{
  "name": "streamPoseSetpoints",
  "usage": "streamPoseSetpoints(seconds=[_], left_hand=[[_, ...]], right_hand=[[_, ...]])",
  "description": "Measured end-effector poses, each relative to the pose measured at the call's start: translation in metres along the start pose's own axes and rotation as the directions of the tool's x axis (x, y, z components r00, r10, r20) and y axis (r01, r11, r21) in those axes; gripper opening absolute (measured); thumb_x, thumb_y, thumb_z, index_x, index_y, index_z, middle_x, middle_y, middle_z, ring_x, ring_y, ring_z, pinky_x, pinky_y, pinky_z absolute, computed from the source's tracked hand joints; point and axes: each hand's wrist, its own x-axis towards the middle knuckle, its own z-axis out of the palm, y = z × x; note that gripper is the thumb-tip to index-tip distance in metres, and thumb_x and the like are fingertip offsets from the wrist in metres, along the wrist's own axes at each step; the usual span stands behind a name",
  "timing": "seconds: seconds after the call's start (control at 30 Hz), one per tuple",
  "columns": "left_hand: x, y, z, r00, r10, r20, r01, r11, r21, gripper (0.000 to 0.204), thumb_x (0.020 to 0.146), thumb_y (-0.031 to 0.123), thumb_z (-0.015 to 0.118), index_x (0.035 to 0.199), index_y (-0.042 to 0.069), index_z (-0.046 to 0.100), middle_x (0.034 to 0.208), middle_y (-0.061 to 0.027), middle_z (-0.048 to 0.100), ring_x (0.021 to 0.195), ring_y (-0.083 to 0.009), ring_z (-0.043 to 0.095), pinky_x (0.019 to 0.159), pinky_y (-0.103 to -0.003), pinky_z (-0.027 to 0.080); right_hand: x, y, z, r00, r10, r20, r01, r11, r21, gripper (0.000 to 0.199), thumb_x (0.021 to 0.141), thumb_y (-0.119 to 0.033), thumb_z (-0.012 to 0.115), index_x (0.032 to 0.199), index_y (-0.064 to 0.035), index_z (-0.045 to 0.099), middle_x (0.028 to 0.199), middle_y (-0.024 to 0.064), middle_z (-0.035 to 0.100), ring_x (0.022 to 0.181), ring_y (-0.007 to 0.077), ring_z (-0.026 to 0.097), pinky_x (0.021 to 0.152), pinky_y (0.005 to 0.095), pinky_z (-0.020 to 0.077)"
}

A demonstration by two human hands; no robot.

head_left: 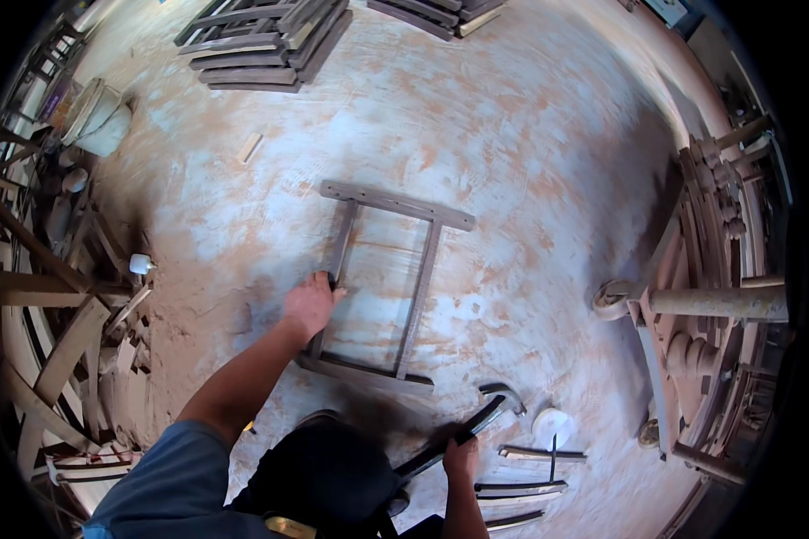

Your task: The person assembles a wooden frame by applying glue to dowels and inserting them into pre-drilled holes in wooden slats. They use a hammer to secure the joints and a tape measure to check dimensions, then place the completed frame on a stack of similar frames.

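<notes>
Head view. A rectangular wooden frame (382,292), built of two long side rails and two cross rails, lies flat on the floor (530,144) near the middle of the picture. The left hand (310,305) rests on the frame's left side rail, fingers (325,280) curled over the rail's edge and holding it. The right hand (461,458), low in the picture, grips the dark handle of a claw hammer (476,420), fingers closed around it; the hammer head lies just beyond the frame's near right corner. Beside the hammer stand a small white cup (551,425) and several loose wooden strips (521,490). Open floor surrounds the frame on its far and right sides. The floor is pale concrete, smeared with reddish dust. Stacked dark slats (261,45) lie at the far edge, a white bucket (99,117) far left, timber offcuts (72,350) crowd the left edge, and turned wooden posts (719,269) line the right.
</notes>
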Motion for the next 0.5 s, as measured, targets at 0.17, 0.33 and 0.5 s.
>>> streamPoseSetpoints(seconds=[0.17, 0.33, 0.5], left_hand=[[-0.067, -0.061, -0.014, 0.988, 0.013, -0.154, -0.040, 0.984, -0.174, 0.066, 0.088, 0.041, 0.061, 0.136, 0.001, 0.041, 0.118, -0.0243, 0.058, 0.111, -0.0407, 0.055, 0.092, -0.049, 0.046], [-0.202, -0.175, 0.027, 0.997, -0.077, 0.010, 0.077, 0.997, 0.020, 0.069, 0.079, 0.041, 0.070, 0.133, 0.005, 0.046, 0.128, -0.0280, 0.047, 0.121, -0.0447, 0.045, 0.094, -0.051, 0.046], [-0.261, -0.192, 0.068, 0.972, -0.181, 0.148, 0.183, 0.983, -0.001, 0.088, 0.068, 0.030, 0.083, 0.139, 0.013, 0.035, 0.142, -0.0274, 0.029, 0.127, -0.0478, 0.036, 0.096, -0.052, 0.046]], right_hand=[[-0.017, 0.003, -0.011, 1.000, 0.011, 0.003, -0.011, 0.999, -0.053, 0.049, 0.083, -0.027, 0.062, 0.116, 0.0078, 0.054, 0.108, 0.0300, 0.062, 0.103, 0.0432, 0.060, 0.091, 0.0462, 0.0465], [-0.031, -0.012, -0.020, 0.997, 0.021, 0.071, -0.017, 0.997, -0.069, 0.050, 0.083, -0.029, 0.063, 0.117, 0.0068, 0.055, 0.099, 0.0282, 0.065, 0.095, 0.0410, 0.063, 0.086, 0.0455, 0.0491], [-0.014, 0.033, 0.000, 0.991, 0.038, 0.125, -0.037, 0.999, -0.010, 0.045, 0.085, -0.028, 0.063, 0.113, 0.0064, 0.057, 0.093, 0.0264, 0.067, 0.088, 0.0401, 0.065, 0.080, 0.0461, 0.0496]])
